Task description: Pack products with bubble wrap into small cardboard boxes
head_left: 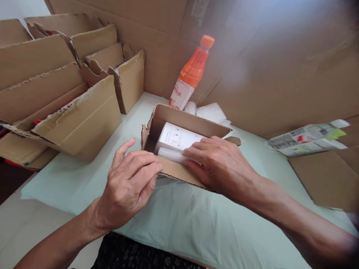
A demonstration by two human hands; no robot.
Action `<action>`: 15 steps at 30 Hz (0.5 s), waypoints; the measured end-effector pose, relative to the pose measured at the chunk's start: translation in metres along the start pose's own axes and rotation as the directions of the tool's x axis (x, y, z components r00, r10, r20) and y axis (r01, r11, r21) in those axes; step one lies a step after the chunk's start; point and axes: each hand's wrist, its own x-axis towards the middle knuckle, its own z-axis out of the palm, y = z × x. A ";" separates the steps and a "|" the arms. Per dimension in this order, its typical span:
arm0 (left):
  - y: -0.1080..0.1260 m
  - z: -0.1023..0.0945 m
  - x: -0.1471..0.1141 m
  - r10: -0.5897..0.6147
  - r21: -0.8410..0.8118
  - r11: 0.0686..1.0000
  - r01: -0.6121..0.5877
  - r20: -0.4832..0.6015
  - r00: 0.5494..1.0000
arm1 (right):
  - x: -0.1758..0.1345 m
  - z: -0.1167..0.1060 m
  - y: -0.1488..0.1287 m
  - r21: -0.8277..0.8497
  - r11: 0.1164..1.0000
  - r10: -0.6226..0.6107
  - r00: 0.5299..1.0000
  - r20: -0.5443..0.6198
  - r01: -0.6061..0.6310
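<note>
A small open cardboard box (pixel 193 121) with ragged edges stands in front of me. Inside it lies a white printed carton (pixel 179 135), with a roll of bubble wrap (pixel 169 154) along its near side. My right hand (pixel 215 160) reaches over the near wall, fingers and thumb closed on the bubble wrap and against the carton; part of the grip is hidden. At the box's near left corner, my left hand (pixel 131 183) pinches the rim of the near wall, its little finger raised.
Behind the box leans an orange-capped bottle (pixel 190 73), near loose bubble wrap (pixel 211 112). Several open cardboard boxes (pixel 84 116) crowd the left. To the right are a printed packet (pixel 308 138) and a cardboard piece (pixel 325 179). Pale green cloth (pixel 213 220) covers the surface; cardboard walls (pixel 280 67) rise behind.
</note>
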 end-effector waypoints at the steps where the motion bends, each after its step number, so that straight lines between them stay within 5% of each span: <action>1: 0.000 0.000 0.000 -0.002 0.002 1.000 0.002 0.001 1.000 | -0.002 -0.004 0.001 0.023 1.000 0.008 0.999 -0.048 -0.007; 4: 0.000 0.002 0.002 -0.004 0.000 1.000 0.004 0.004 1.000 | -0.001 -0.021 0.010 0.101 0.993 0.082 0.981 -0.175 -0.065; 8: 0.001 0.004 0.005 -0.017 -0.005 1.000 0.017 -0.037 0.999 | 0.026 -0.039 0.024 0.075 0.994 0.083 0.989 -0.125 -0.074; 12: 0.001 0.006 0.004 -0.051 -0.024 0.998 0.050 -0.048 0.998 | 0.065 -0.042 0.029 -0.158 0.984 -0.100 0.985 -0.137 0.078; 15: 0.001 0.007 0.002 -0.059 -0.043 0.997 0.057 -0.044 0.997 | 0.087 -0.030 0.033 -0.282 0.915 -0.304 0.953 -0.012 0.288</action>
